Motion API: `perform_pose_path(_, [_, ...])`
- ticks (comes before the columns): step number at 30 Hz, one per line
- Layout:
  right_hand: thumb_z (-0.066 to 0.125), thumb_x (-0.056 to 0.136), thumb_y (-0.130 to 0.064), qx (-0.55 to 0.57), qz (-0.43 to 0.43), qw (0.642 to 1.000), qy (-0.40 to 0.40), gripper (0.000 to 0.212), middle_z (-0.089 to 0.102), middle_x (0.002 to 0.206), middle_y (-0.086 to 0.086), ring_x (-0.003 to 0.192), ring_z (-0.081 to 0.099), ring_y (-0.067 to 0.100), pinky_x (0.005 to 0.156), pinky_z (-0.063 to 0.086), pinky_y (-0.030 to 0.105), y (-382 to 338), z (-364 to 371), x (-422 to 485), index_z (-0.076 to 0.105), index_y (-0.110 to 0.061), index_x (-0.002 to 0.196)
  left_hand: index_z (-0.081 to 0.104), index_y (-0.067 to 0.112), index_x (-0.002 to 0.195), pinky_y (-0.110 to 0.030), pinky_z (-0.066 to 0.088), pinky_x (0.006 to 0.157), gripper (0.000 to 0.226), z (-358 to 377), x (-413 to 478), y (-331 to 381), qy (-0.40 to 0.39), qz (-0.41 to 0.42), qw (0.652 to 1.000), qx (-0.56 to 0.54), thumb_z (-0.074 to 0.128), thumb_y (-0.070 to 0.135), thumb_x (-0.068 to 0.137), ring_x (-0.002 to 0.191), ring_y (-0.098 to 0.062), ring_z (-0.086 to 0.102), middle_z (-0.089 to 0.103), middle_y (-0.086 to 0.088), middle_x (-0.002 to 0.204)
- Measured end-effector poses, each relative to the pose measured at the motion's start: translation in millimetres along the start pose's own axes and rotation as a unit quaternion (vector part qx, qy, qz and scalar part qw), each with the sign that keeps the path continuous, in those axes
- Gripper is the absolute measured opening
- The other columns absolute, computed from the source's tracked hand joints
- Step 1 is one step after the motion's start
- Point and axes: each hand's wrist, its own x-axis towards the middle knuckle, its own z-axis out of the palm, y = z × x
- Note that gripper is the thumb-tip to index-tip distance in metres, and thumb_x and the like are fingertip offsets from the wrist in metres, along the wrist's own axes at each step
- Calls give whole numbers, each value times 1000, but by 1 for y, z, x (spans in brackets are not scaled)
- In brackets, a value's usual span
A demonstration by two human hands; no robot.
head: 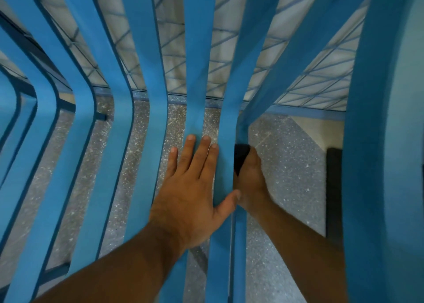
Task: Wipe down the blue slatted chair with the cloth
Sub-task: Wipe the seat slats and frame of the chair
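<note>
The blue slatted chair (146, 123) fills the view, its curved slats running from the top down past my arms. My left hand (195, 183) lies flat on two middle slats, fingers straight, thumb spread to the right. My right hand (251, 176) is lower, partly behind a slat, and grips a dark cloth (241, 155) against the slat at the chair's right side. Only a small dark patch of the cloth shows above my fingers.
A speckled grey floor (286, 165) shows through the slats. A wide blue side panel of the chair (367, 165) stands at the right. A dark upright object (333, 188) is beside it. Tiled wall with slat reflections lies beyond.
</note>
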Motion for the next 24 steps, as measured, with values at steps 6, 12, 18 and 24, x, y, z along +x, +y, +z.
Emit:
perform_pose_path(6, [56, 82, -66, -145, 107, 984, 5, 56, 67, 93, 5, 81, 66, 25, 71, 58, 40, -7, -5, 38, 59, -14, 103, 25, 7, 153, -49, 8, 120, 88, 0, 0, 0, -2, -2, 1000, 2, 29, 70, 91, 150, -27, 3, 19, -9, 160])
perform_pose_path(12, [61, 89, -49, -24, 86, 996, 29, 49, 60, 116, 6, 94, 62, 25, 78, 55, 39, -26, 2, 63, 46, -16, 123, 24, 6, 153, -50, 9, 119, 88, -1, 0, 1, 1, 0, 1000, 1, 30, 69, 91, 150, -27, 3, 20, -9, 160])
perform_pose_path(18, [59, 90, -41, -53, 44, 997, -19, 40, 61, 113, 4, 98, 63, 24, 85, 55, 46, 4, -1, -6, 44, -24, 123, 23, 6, 153, -50, 8, 120, 88, -2, 0, 1, -4, -1, 1000, 5, 27, 70, 91, 150, -27, 2, 18, -9, 160])
perform_pose_path(24, [63, 89, -53, -137, 139, 980, -46, 40, 59, 67, -1, 54, 58, 13, 47, 45, 26, -46, -24, 49, 53, -19, 71, 20, 7, 154, -49, 7, 119, 89, 0, 0, 0, -4, -3, 1000, 9, 27, 70, 92, 150, -27, 0, 16, -9, 161])
